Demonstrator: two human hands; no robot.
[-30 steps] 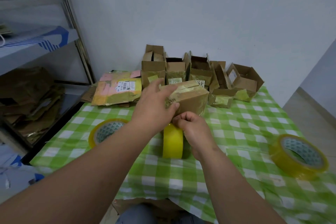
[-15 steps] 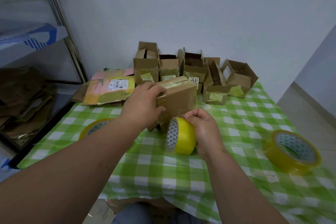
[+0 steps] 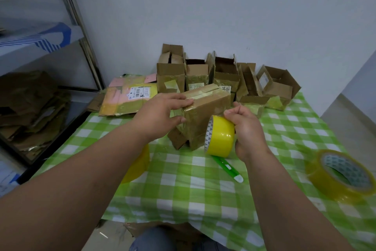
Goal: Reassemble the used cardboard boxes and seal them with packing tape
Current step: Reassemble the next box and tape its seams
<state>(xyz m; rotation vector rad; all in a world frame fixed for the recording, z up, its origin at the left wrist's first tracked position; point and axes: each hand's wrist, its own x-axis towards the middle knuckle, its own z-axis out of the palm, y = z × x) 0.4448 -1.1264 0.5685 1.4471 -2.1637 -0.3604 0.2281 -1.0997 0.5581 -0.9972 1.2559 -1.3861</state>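
Green-and-white checked cloth over the table [image 3: 183,179], set against a pale wall. Small brown cardboard box [image 3: 205,112] near the table's middle, tilted, glossy with old tape, one loose flap down at its lower left. Left hand [image 3: 160,114] clamped on the box's left end, fingers along the top edge, thumb on the near face. Right hand [image 3: 247,128] closed round an upright yellow roll of packing tape [image 3: 220,136], roll just beside the box's near right corner; actual contact hard to judge. Green-and-white utility knife [image 3: 227,167] flat on the cloth below the roll. Second yellow tape roll [image 3: 138,163] partly hidden behind the left forearm; third, clear-yellowish roll [image 3: 341,175] lying flat far right. Row of open brown cardboard boxes [image 3: 223,75] along the wall behind. Flattened carton with pink and yellow patches [image 3: 128,100] at back left. Metal shelving [image 3: 40,47] left of the table.
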